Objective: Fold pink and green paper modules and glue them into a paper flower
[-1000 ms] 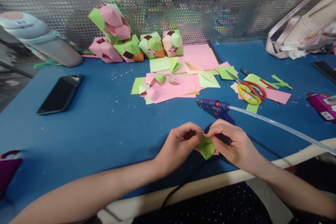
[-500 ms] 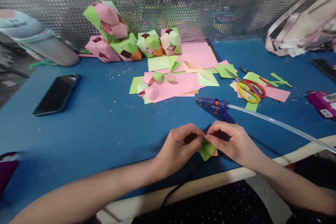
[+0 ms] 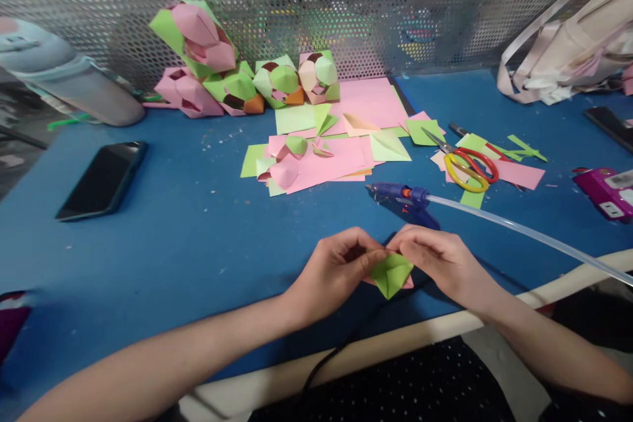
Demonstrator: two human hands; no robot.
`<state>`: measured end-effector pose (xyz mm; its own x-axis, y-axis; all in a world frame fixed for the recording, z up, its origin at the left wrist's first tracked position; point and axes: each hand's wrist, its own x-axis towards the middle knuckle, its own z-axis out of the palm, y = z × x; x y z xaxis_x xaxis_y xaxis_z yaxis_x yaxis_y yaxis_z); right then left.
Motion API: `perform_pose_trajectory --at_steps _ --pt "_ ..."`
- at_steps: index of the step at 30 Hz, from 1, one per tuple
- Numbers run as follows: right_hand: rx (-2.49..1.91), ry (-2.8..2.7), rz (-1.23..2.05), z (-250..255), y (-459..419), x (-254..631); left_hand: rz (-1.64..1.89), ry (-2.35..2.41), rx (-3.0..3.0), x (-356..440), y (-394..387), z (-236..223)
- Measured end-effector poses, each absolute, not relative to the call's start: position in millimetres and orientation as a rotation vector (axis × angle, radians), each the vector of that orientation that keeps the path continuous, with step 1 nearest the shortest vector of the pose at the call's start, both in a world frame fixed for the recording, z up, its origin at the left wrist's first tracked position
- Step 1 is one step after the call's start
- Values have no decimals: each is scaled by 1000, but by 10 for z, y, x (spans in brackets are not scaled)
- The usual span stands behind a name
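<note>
Head view, lower frame, right of centre: my left hand [image 3: 329,277] pinches a small folded paper [image 3: 391,275], which could crease wrongly or tear if I pull unevenly. It looks bright green, pointed downward, with pink showing at both sides. My right hand [image 3: 448,267] pinches its upper right edge.

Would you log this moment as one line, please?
left hand: holding green paper | right hand: holding same paper | glue gun: on table

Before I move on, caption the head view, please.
Both hands, left and right, pinch green-and-pink folded paper near a blue glue gun.
</note>
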<state>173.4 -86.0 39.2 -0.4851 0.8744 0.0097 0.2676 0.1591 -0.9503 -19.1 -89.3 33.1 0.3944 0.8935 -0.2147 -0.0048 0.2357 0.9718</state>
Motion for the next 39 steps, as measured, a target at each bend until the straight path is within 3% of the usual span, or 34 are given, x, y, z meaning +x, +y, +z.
perform_pose_trajectory --at_steps 6,16,24,32,39 --pt "-1097 -1939 1025 327 -881 1715 903 1026 1123 -207 -897 255" --pt "-916 -2097 644 178 -886 1687 757 1025 1404 -217 -875 275" --pt "-951 -2050 558 203 -896 1653 1055 1023 1118 -173 -882 288" --pt "-951 -2065 497 133 -895 1673 837 984 1104 -128 -968 247" --pt "-973 -2085 513 133 -893 1667 866 997 1138 -153 -932 244"
